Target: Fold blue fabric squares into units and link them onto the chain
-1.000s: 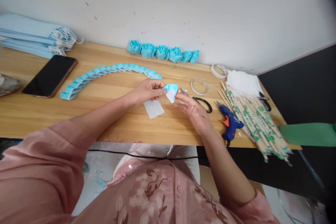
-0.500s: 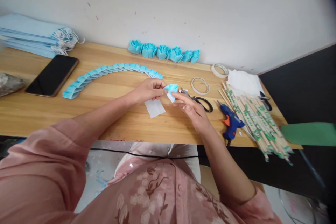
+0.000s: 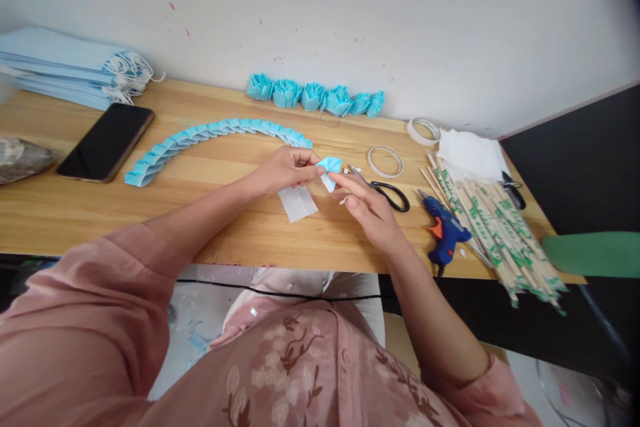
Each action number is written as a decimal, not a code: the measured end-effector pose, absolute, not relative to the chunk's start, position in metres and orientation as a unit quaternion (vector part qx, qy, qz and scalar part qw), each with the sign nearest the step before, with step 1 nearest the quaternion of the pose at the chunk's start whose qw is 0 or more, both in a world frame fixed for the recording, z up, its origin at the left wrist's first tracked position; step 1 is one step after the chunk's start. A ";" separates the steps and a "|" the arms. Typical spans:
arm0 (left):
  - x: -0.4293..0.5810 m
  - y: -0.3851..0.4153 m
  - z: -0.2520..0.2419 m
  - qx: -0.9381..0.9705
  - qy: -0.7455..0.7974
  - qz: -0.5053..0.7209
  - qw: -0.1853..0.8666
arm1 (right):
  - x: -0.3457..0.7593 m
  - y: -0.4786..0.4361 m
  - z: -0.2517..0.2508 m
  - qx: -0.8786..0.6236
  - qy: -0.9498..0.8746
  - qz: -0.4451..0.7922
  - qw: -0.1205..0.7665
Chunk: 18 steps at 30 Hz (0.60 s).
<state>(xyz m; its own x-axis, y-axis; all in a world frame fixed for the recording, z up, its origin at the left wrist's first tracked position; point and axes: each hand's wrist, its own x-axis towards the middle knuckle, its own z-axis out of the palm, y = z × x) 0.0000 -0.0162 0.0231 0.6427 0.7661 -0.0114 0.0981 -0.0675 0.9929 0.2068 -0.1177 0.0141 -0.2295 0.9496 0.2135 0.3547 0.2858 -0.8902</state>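
Observation:
My left hand (image 3: 293, 170) pinches a small folded blue petal (image 3: 331, 165) of thin, paper-like material with a white lower part. My right hand (image 3: 370, 207) has its fingers stretched out, one fingertip touching the petal's right side, the thumb held apart. A tiny white scrap (image 3: 343, 200) shows by the right thumb; whether it is held I cannot tell. Below my left hand a white square sheet (image 3: 299, 203) lies on the wooden table (image 3: 240, 233). Black-handled scissors (image 3: 393, 195) lie just beyond my right hand, their blades partly hidden by it.
An arc of folded blue petals (image 3: 200, 133) curves at left, near a phone (image 3: 107, 142) and stacked blue sheets (image 3: 55, 67). Several blue flowers (image 3: 314, 97) line the wall. At right are tape rolls (image 3: 385, 161), (image 3: 423, 131), a glue gun (image 3: 445, 227) and wrapped chopsticks (image 3: 500, 240).
The view has shifted slightly. The petal has turned a little in my left hand's pinch, and my right fingertips have moved slightly against it.

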 end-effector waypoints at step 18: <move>0.002 -0.016 0.026 0.653 0.363 0.290 0.598 | 0.218 -0.129 0.019 -0.461 -0.749 0.293 0.375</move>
<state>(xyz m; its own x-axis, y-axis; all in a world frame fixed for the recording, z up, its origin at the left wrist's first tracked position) 0.0024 -0.0158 0.0263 0.5681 0.8210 -0.0569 0.1281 -0.0199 0.9916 0.2184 -0.1294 0.0192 -0.2937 0.9104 0.2913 0.4709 0.4030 -0.7847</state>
